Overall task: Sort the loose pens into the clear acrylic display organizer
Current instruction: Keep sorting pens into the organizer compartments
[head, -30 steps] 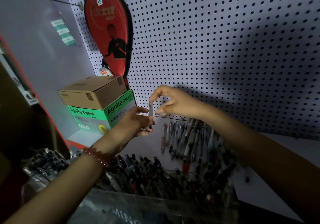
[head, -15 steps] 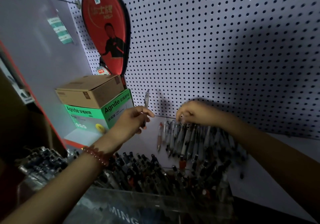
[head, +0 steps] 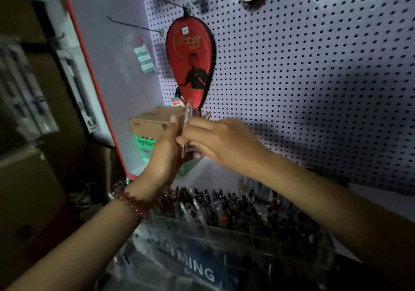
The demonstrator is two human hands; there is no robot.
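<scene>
Hundreds of holes dot the pegboard [head: 314, 66] behind a dim shop shelf. In front of it the organizer [head: 224, 257] stands nearest the camera, its rear slots crowded with pens [head: 224, 207] set on end. A red paddle case [head: 190, 61] hangs above a cardboard box [head: 150, 122]. Over the organizer's left half, the left hand [head: 165, 153], a bead bracelet [head: 132, 205] at its wrist, curls round the lower barrel of a clear pen [head: 187, 116], thumb upright beside it. The right hand [head: 226, 142] pinches the same barrel at mid-length. The pen stands almost vertical, well above the slots. The organizer lies below and toward the camera, so the coming move looks like a descent, with the left hand nearer.
</scene>
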